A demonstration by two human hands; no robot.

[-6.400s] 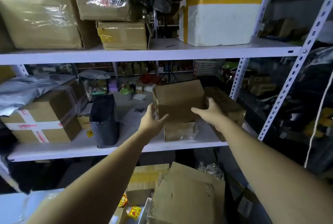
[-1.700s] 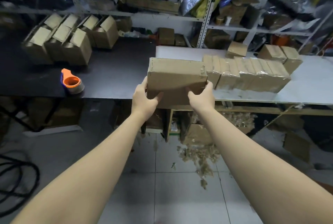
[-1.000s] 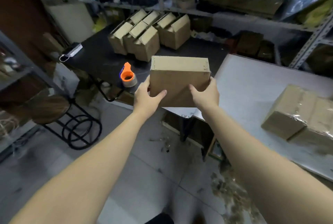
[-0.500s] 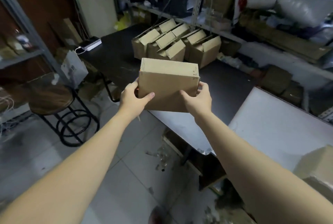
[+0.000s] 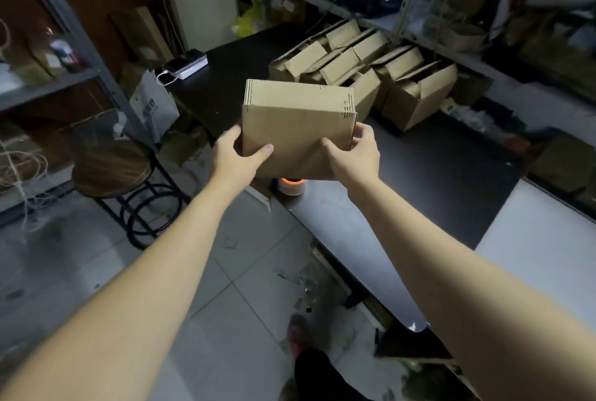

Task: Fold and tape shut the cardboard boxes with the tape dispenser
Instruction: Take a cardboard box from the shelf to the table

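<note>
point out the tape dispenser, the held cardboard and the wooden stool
tape dispenser (image 5: pixel 291 187): head view, on the tape roll showing just below the cardboard
held cardboard (image 5: pixel 296 129): head view, middle of its front face
wooden stool (image 5: pixel 111 165): head view, middle of its round seat

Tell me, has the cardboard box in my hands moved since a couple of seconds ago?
Yes. The cardboard box went from the white table's edge to over the black table, nearer the open boxes.
</note>
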